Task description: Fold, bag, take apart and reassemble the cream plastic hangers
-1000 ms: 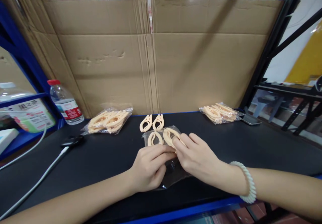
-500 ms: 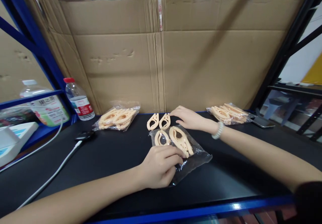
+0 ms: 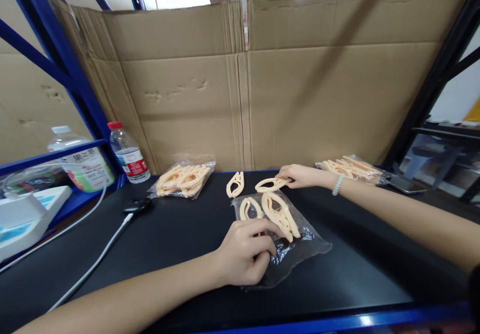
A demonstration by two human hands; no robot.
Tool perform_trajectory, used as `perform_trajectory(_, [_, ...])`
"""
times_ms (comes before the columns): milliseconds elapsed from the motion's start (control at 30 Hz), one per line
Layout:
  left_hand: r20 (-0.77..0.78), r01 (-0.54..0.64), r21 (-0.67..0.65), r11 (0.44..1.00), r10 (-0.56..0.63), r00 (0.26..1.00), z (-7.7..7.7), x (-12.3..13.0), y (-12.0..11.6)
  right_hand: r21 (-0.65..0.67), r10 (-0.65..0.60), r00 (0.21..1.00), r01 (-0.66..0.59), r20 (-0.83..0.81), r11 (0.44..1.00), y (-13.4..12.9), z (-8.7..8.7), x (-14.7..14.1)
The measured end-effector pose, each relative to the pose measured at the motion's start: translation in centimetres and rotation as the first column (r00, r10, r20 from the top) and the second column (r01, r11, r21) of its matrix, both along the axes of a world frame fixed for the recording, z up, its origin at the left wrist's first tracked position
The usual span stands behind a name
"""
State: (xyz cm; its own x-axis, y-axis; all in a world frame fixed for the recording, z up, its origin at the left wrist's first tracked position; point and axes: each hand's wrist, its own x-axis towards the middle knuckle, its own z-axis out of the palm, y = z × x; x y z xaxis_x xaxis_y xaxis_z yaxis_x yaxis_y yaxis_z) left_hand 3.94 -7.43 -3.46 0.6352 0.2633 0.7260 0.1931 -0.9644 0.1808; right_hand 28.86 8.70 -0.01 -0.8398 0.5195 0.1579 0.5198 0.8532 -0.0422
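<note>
Resting the left hand (image 3: 249, 251) on the clear bag (image 3: 311, 245), with fingers curled over the film, perhaps to steady it against the black tabletop (image 3: 180, 234); cannot tell whether pinching it or merely pressing. Pinching a loose cream frame (image 3: 276, 184) in the right hand (image 3: 302, 176), with the grip clamped on its narrow end and the rounded loop pointing left, just beyond the bag's far edge; likely chosen as the slimmest part to take hold of. Showing two bagged frames (image 3: 288, 223) through the film, and leaving a second loose frame (image 3: 237, 180) untouched to the left. Set well apart from the bag, a left packet (image 3: 183, 179) and a right packet (image 3: 352, 169), presumably to keep the middle free. Compared with half a second ago, now grasped instead of only reached for, turned sideways, and parted from its neighbour; at the left hand, pressed to the bag much as before.
</note>
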Motion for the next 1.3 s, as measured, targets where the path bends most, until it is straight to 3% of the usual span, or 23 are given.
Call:
perform_trajectory(100, [0.008, -0.008, 0.031, 0.999, 0.008, 1.0, 0.0, 0.0, 0.0, 0.033, -0.069, 0.991, 0.073, -0.112, 0.997, -3.4, 0.8, 2.7])
perform_trajectory(200, [0.024, -0.008, 0.04, 0.999, 0.007, 1.0, 0.1, 0.1, 0.0, 0.168, -0.153, 0.881, 0.251, -0.447, 0.953, -7.5, 1.7, 4.2])
perform_trajectory(267, [0.044, -0.013, 0.034, 0.999, 0.011, 0.999, 0.1, 0.1, -0.1, 0.288, -0.13, 0.8, 0.355, -0.586, 0.889, -10.7, 2.6, 4.4])
perform_trajectory(333, [0.064, -0.023, 0.022, 1.0, 0.021, 0.998, 0.1, 0.1, -0.1, 0.376, -0.052, 0.761, 0.377, -0.647, 0.847, -14.2, 3.5, 4.1])
perform_trajectory(400, [0.085, -0.042, 0.008, 0.999, 0.041, 0.996, 0.2, 0.1, -0.1, 0.446, 0.028, 0.782, 0.326, -0.622, 0.833, -17.8, 4.3, 3.5])
perform_trajectory(500, [0.121, -0.087, -0.003, 0.996, 0.086, 0.989, 0.2, 0.1, -0.1, 0.46, 0.116, 0.854, 0.154, -0.507, 0.874, -22.5, 4.9, 2.4])
perform_trajectory(600, [0.129, -0.104, -0.018, 0.994, 0.106, 0.986, 0.4, 0.0, -0.2, 0.427, 0.202, 0.914, -0.035, -0.353, 0.904, -24.9, 4.5, 1.3])
perform_trajectory(867, [0.175, -0.088, -0.023, 0.996, 0.091, 0.98, 0.6, 0.1, -0.3, 0.566, 0.272, 0.929, -0.087, -0.251, 0.82, -24.0, 2.9, -3.0])
perform_trajectory(967, [0.172, -0.087, -0.018, 0.996, 0.089, 0.981, 0.7, 0.0, -0.4, 0.604, 0.258, 0.95, -0.102, -0.177, 0.791, -22.3, 1.9, -4.5])
perform_trajectory(1133, [0.152, -0.06, -0.013, 0.998, 0.061, 0.986, 0.9, -0.2, -0.4, 0.731, 0.21, 0.971, -0.064, -0.11, 0.68, -18.7, -1.2, -6.6])
perform_trajectory(1200, [0.161, -0.06, -0.013, 0.998, 0.061, 0.985, 0.9, -0.2, -0.4, 0.723, 0.151, 0.985, -0.048, -0.078, 0.689, -18.0, -2.3, -7.2])
perform_trajectory(1300, [0.158, -0.071, -0.006, 0.997, 0.071, 0.985, 0.8, -0.2, -0.4, 0.652, 0.13, 0.989, -0.05, -0.075, 0.756, -18.2, -2.5, -7.4])
